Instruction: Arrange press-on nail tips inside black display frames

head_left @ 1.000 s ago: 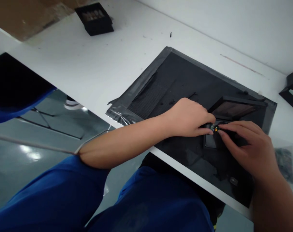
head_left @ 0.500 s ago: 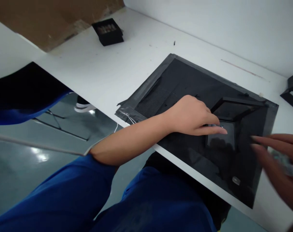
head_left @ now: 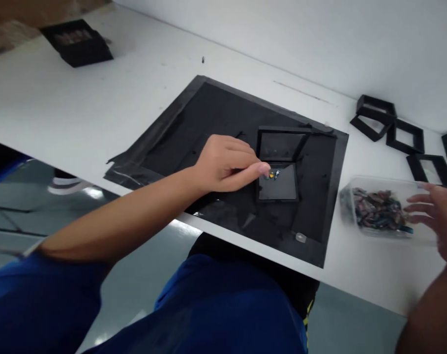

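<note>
My left hand (head_left: 230, 164) is closed in a pinch over the black mat, thumb against the fingers. At its fingertips sits a small shiny piece (head_left: 277, 174), blue and yellow; its exact kind is too small to make out. Directly below is an open black hinged case (head_left: 278, 191), its framed lid (head_left: 282, 145) standing up at the back. My right hand (head_left: 440, 211), somewhat blurred, reaches over a clear plastic tub (head_left: 356, 184) with its fingers apart. Many small wrapped-looking pieces (head_left: 380, 209) in mixed colours fill the tub's left part.
The black mat (head_left: 223, 108) is on the white table (head_left: 142, 88). Several black frames (head_left: 403, 137) lie at the back right. A dark stack (head_left: 79, 44) stands at the far left. A small clear piece (head_left: 300, 238) rests near the mat's front corner.
The view has swung right, bringing the tub and the frames into sight. My right hand is now over the tub. My left hand stays pinched beside the open case.
</note>
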`<state>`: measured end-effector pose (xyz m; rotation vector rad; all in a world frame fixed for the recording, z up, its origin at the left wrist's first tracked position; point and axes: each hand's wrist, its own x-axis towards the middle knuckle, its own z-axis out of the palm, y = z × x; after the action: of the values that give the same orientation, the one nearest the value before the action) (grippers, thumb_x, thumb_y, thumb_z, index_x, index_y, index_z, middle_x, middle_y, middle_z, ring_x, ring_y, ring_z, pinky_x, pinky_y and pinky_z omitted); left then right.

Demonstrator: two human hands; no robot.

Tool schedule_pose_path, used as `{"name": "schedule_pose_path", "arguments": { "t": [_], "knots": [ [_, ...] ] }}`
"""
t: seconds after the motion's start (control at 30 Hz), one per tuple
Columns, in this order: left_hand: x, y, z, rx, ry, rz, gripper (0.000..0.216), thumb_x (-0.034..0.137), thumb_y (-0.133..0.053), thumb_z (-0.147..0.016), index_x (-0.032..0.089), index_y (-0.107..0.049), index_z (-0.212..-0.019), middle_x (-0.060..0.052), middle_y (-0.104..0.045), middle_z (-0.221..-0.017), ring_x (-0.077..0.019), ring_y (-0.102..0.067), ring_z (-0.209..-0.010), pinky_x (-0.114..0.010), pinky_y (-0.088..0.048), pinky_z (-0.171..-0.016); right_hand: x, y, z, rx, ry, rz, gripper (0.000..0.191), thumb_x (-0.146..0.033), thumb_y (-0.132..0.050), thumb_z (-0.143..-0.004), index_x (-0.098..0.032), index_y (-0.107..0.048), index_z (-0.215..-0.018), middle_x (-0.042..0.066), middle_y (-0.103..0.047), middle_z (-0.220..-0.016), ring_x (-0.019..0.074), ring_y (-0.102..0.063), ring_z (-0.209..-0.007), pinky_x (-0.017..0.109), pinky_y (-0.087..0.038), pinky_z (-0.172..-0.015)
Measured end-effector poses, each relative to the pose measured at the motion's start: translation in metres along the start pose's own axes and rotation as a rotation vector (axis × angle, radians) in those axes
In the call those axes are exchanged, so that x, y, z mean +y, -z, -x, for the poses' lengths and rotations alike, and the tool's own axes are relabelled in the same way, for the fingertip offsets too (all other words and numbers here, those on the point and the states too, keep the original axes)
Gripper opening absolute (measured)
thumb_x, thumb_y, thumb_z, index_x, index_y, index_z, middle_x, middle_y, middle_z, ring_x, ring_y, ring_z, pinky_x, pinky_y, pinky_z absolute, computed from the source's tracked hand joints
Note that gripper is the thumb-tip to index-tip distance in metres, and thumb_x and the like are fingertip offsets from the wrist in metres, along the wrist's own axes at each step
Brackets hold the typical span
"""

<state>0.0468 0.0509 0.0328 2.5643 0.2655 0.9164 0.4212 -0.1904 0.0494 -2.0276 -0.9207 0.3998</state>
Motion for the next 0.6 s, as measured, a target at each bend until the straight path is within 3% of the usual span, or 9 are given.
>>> {"name": "schedule_pose_path", "arguments": {
  "t": [0.13,0.23,0.3,0.4,0.5,0.6],
  "knots": [
    [0.02,-0.013,-0.021,-0.043,-0.165,0.117,0.03,0.054,-0.063,-0.089,0.027,-0.074,-0.082,-0.002,-0.075,-0.074,-0.0113,-0.068,-0.067,-0.026,-0.053,-0.065,0.007,-0.017,-0.001,-0.108,-0.216,-0.21,0.037,-0.057,-0.069,-0.084,-0.022,-0.07,-0.097,0.001,-0.049,-0.064,0.0155,-0.051,-0.053,0.034,-0.039,-0.045],
    [0.055,-0.036,-0.057,-0.179,-0.336,0.081,0.041,0.064,-0.055,-0.091,0.028,-0.074,-0.084,-0.001,-0.076,-0.085,-0.014,-0.069,-0.085,-0.029,-0.052,-0.077,0.001,-0.029,0.005,-0.192,-0.268,-0.297,0.036,-0.054,-0.072,-0.082,-0.023,-0.071,-0.098,-0.001,-0.044,-0.06,0.0147,-0.048,-0.051,0.032,-0.036,-0.043],
    [0.08,-0.059,-0.084,-0.284,-0.422,-0.006,0.038,0.056,-0.049,-0.097,0.028,-0.073,-0.086,-0.002,-0.076,-0.098,-0.0168,-0.068,-0.097,-0.032,-0.049,-0.078,-0.003,-0.036,0.01,-0.214,-0.268,-0.317,0.032,-0.051,-0.075,-0.079,-0.022,-0.072,-0.094,-0.001,-0.046,-0.06,0.0139,-0.048,-0.052,0.03,-0.035,-0.042],
    [0.106,-0.096,-0.118,-0.48,-0.331,-0.14,0.029,0.04,-0.047,-0.1,0.027,-0.073,-0.093,-0.003,-0.075,-0.106,-0.0197,-0.068,-0.098,-0.035,-0.047,-0.072,-0.008,-0.044,0.016,-0.216,-0.244,-0.322,0.025,-0.046,-0.076,-0.079,-0.022,-0.071,-0.084,-0.001,-0.05,-0.059,0.0119,-0.047,-0.051,0.027,-0.037,-0.043],
    [0.114,-0.121,-0.132,-0.6,-0.242,-0.225,0.026,0.014,-0.052,-0.093,0.022,-0.071,-0.078,-0.005,-0.075,-0.084,-0.0227,-0.069,-0.089,-0.036,-0.042,-0.063,-0.008,-0.047,0.019,-0.216,-0.231,-0.315,0.028,-0.049,-0.066,-0.087,-0.022,-0.071,-0.084,-0.001,-0.05,-0.059,0.0112,-0.046,-0.049,0.027,-0.039,-0.044],
    [0.115,-0.127,-0.133,-0.635,-0.227,-0.241,0.027,0.004,-0.055,-0.086,0.019,-0.066,-0.067,-0.005,-0.07,-0.068,-0.0241,-0.069,-0.086,-0.036,-0.036,-0.057,-0.004,-0.047,0.019,-0.204,-0.218,-0.305,0.043,-0.059,-0.052,-0.095,-0.022,-0.073,-0.096,0.0,-0.053,-0.062,0.0113,-0.048,-0.049,0.027,-0.042,-0.045]
  ]
}}
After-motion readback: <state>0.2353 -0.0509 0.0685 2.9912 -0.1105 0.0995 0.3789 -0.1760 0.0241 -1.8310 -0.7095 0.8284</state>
